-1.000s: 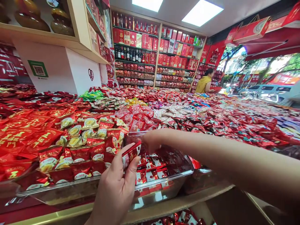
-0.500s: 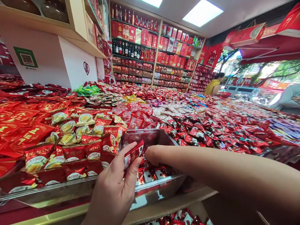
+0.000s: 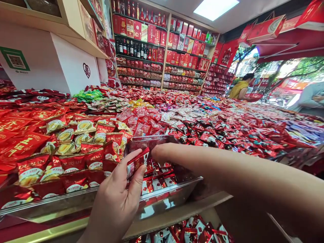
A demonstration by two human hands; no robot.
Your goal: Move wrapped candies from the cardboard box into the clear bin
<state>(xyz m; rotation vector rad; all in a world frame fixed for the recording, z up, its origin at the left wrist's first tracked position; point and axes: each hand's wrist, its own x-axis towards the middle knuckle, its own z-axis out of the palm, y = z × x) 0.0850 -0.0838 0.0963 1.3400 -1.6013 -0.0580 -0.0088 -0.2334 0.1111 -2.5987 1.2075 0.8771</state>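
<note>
Between its thumb and fingers my left hand grips a red candy packet, over the left part of a clear plastic bin. Rows of red and white packets stand in this bin. My right hand reaches into the bin from the right, just beside the held packet; its fingers point down and are hidden, so what they touch cannot be seen. Left of the bin lie durian packets. Below it, an open cardboard box holds more red and white packets.
Heaps of wrapped candy spread across the wide display. A white pillar and cabinet rise at the left. Shelves of bottles and boxes line the back. A person in yellow stands far right; another's grey sleeve shows at the edge.
The view has tilted down a little, so more of the cardboard box shows. My right hand has lifted slightly relative to the bin, uncovering more packets. My left hand still holds its packet.
</note>
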